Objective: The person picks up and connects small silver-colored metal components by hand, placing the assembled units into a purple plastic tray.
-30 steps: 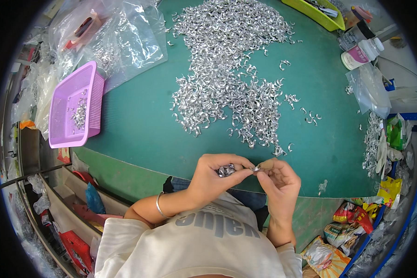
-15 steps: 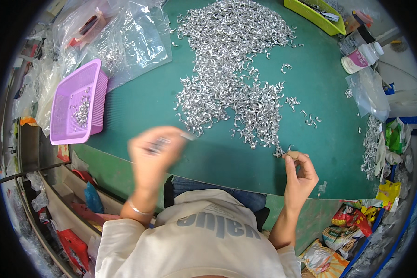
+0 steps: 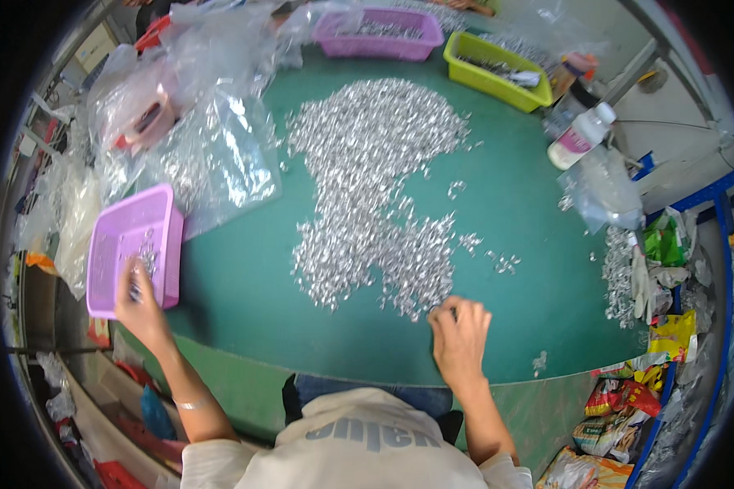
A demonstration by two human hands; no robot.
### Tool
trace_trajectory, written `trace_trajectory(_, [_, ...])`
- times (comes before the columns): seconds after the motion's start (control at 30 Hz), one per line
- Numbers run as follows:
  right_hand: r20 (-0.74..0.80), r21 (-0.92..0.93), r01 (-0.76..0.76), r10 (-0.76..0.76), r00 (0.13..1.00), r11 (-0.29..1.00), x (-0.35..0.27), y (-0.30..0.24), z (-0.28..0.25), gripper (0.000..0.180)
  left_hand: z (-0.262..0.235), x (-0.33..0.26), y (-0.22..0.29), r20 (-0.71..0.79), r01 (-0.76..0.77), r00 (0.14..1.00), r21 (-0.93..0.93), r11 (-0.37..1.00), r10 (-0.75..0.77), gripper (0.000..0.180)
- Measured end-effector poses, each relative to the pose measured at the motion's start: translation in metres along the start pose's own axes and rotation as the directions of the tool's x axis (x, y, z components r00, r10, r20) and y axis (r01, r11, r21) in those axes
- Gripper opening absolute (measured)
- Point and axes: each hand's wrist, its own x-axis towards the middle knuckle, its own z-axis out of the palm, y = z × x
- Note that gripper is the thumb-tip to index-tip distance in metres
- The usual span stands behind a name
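My left hand (image 3: 141, 308) is at the near edge of a purple plastic basket (image 3: 174, 244), its fingers curled around several small curved metal pieces (image 3: 135, 287). More such silvery pieces lie inside the basket. On the green table a large pile of the same hook-shaped metal pieces (image 3: 359, 179) spreads from the far side toward me. At the pile's near tip, my right hand (image 3: 461, 338) points its bent fingers down, thumb and fingertips close together. What they pinch is mostly hidden by the fingers.
Clear plastic bags (image 3: 228, 163) cover the table's left side. At the far edge stand another purple basket (image 3: 379, 49) and a yellow-green basket (image 3: 497, 81). A white bottle (image 3: 583, 134) and more metal pieces (image 3: 620, 277) lie to the right. Another person's hand (image 3: 465, 5) shows at the top.
My left hand has moved left from the pile's near side to the purple basket. The right hand has turned fingers-down at the pile's tip. The view has shifted, showing more of the far side.
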Motion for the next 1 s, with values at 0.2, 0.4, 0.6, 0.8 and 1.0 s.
trace_trajectory(0.2, [-0.126,0.279,-0.02,0.057,0.99,0.96,0.004,-0.003,-0.011,0.011,0.031,-0.108,0.119,0.824,0.461,0.566,-0.335,0.821,0.019,0.014])
trace_trajectory(0.4, [0.127,0.826,-0.252,0.269,0.955,0.504,-0.008,-0.021,-0.034,0.01,0.051,-0.164,0.164,0.89,0.515,0.312,-0.452,0.728,0.332,0.019])
trace_trajectory(0.6, [0.227,0.937,-0.317,0.435,0.871,0.146,-0.015,-0.032,-0.036,0.016,0.047,-0.166,0.171,0.883,0.545,0.313,-0.469,0.695,0.351,0.013])
trace_trajectory(0.8, [0.204,0.951,-0.277,0.393,0.897,0.137,-0.022,-0.038,-0.042,0.02,0.039,-0.16,0.173,0.955,0.806,0.123,-0.256,0.534,0.271,0.011])
trace_trajectory(1.0, [0.102,0.929,-0.228,0.39,0.915,0.292,-0.024,-0.041,-0.04,0.022,0.034,-0.16,0.172,0.939,0.802,0.151,-0.299,0.517,0.31,0.012])
